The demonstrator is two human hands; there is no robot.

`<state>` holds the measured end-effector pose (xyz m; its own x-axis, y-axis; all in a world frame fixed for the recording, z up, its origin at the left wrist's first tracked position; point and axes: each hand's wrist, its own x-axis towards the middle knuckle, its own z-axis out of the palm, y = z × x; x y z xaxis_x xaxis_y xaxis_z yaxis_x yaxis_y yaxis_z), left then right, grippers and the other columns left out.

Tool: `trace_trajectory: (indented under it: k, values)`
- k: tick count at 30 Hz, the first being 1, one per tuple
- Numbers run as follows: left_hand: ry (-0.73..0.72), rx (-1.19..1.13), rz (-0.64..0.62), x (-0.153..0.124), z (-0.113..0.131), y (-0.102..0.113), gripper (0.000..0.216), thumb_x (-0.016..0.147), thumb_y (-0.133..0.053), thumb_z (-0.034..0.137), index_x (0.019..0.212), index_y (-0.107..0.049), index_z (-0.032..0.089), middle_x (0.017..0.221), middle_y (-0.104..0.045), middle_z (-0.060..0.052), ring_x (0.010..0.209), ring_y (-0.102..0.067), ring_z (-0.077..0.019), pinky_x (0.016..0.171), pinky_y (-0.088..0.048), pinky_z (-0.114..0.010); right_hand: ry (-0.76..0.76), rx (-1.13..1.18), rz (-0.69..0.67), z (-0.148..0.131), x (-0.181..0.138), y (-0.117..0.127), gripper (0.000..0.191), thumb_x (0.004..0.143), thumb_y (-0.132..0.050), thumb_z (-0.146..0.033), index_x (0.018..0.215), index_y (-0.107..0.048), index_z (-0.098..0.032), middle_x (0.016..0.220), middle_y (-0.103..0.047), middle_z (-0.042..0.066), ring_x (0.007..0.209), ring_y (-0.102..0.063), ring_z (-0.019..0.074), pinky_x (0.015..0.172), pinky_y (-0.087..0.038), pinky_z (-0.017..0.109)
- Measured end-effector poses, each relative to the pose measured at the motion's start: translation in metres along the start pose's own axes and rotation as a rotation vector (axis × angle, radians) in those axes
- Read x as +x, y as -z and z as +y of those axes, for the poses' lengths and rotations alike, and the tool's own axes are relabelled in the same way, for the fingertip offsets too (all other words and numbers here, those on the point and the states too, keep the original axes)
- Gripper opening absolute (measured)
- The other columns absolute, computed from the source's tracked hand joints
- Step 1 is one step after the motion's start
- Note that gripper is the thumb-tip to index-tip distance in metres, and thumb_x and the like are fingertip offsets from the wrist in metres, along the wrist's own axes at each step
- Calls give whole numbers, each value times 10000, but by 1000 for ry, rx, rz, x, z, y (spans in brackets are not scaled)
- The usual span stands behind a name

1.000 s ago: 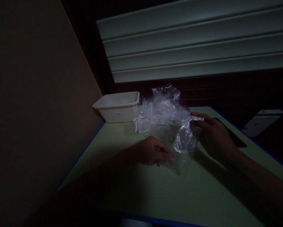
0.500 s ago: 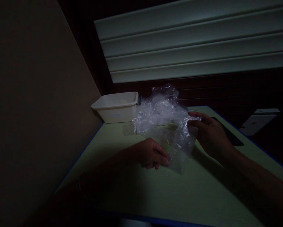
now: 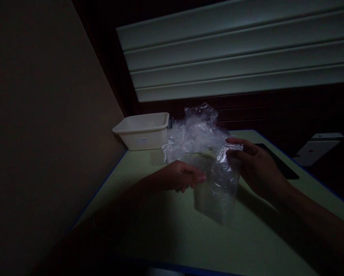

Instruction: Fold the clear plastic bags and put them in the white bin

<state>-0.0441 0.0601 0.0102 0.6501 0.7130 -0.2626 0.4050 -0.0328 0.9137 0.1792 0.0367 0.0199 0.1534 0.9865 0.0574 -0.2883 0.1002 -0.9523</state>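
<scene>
A clear plastic bag (image 3: 225,188) hangs over the table, its lower corners pointing down toward the tabletop. My right hand (image 3: 256,163) pinches its top edge between thumb and fingers. From the left, my left hand (image 3: 186,176) has thumb and fingers pressed together at the bag's left edge, slightly smeared by motion. Behind both hands lies a crumpled heap of clear plastic bags (image 3: 196,132).
A white plastic bin (image 3: 143,142) stands at the back left by the wall. A dark flat object (image 3: 281,163) lies at the right edge of the pale green table (image 3: 206,249). Further right is a white box (image 3: 318,149). A slatted panel (image 3: 232,50) rises behind.
My left hand has moved up and slightly away from the bag's lower part. The bag now hangs straighter and lower from my right hand, which has barely moved.
</scene>
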Motion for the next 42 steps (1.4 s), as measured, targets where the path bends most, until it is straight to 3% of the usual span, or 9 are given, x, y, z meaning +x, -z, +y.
trace_trajectory:
  k: [2,6,12,17,21,32,37,42]
  values:
    - [-80,-71,93,3,1,-7,461,771,-646,533,1006,-688,138,747,-609,-6,503,-477,-53,482,-380,-185,-7,-25,-32,2,-3,-1,387,591,-782,-189,957,-672,-253,689,-639,-23,566,-555,130,494,-433,238]
    - [-95,-192,143,7,2,-22,417,761,-663,512,877,-690,112,701,-608,-10,486,-467,-50,455,-338,-179,6,-92,-92,10,-4,-2,376,621,-778,-219,977,-664,-249,705,-640,-22,558,-558,130,501,-426,247]
    - [-27,-226,123,5,2,-26,315,726,-705,403,832,-698,106,607,-597,7,416,-431,-45,404,-289,-183,-26,-110,-108,14,-6,-7,373,616,-778,-236,965,-648,-234,652,-626,-30,518,-542,124,475,-404,240]
    - [13,-181,91,3,1,-22,353,711,-717,432,848,-705,107,615,-604,4,402,-424,-41,388,-279,-180,1,-114,-92,12,-5,-6,377,612,-792,-246,961,-650,-232,678,-630,-27,547,-551,120,498,-418,236]
    - [-1,-141,52,2,-1,-22,340,733,-700,432,846,-716,112,595,-590,10,393,-414,-43,374,-267,-183,14,-121,-87,12,-3,-4,374,621,-789,-254,969,-651,-241,703,-634,-28,568,-557,121,512,-426,238]
    - [-32,-172,97,2,-2,-23,264,754,-700,378,812,-708,120,578,-582,21,403,-401,-35,394,-272,-179,83,-274,-103,9,-3,-2,341,693,-770,-343,1002,-651,-259,806,-645,8,711,-576,162,610,-448,287]
    - [-71,-171,118,3,-1,-21,271,763,-689,381,801,-698,113,595,-586,16,408,-399,-37,397,-270,-181,-4,-136,-118,8,2,2,361,704,-777,-376,1030,-654,-282,874,-662,5,769,-598,163,691,-485,306]
    - [-89,-146,159,3,0,-17,256,765,-688,360,803,-693,107,597,-583,13,424,-401,-35,419,-276,-178,-161,103,-162,5,2,1,207,660,-815,-259,836,-705,-251,755,-658,-11,663,-591,125,695,-525,274]
